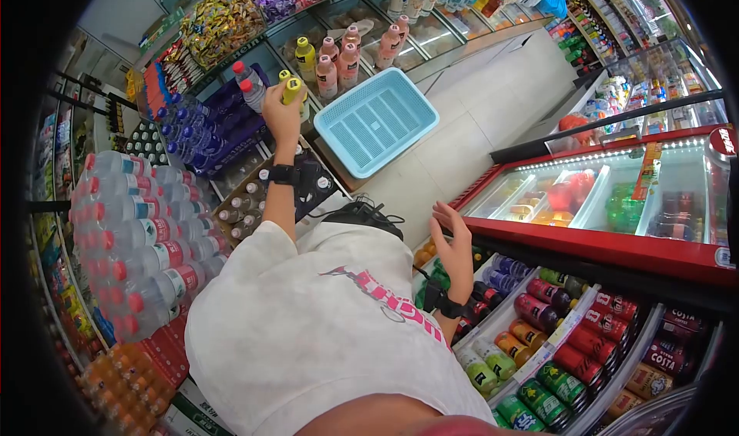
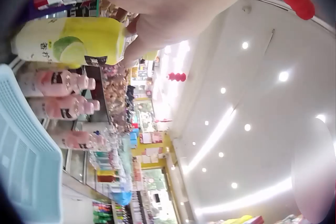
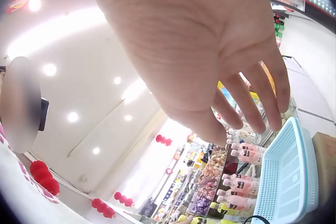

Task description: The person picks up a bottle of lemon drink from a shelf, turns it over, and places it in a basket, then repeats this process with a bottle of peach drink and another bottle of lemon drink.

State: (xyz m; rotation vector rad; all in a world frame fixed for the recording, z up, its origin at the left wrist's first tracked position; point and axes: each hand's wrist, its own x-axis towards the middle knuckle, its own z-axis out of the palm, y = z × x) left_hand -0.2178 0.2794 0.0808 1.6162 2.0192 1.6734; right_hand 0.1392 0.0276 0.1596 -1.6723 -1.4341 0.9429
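Note:
In the head view the left hand grips a yellow-capped bottle near its top, beside a clear red-capped bottle. The left wrist view shows this yellow bottle on its side in the picture, its neck between the fingers of the left hand. Pink bottles and another yellow bottle stand on the counter by the blue basket. My right hand is held over the drinks with fingers extended and nothing in it; the right wrist view shows its palm.
Wrapped water bottles are stacked at the left. An open carton of bottles lies below the left forearm. A red-framed freezer and rows of cans are at the right. Candy lines the counter's back.

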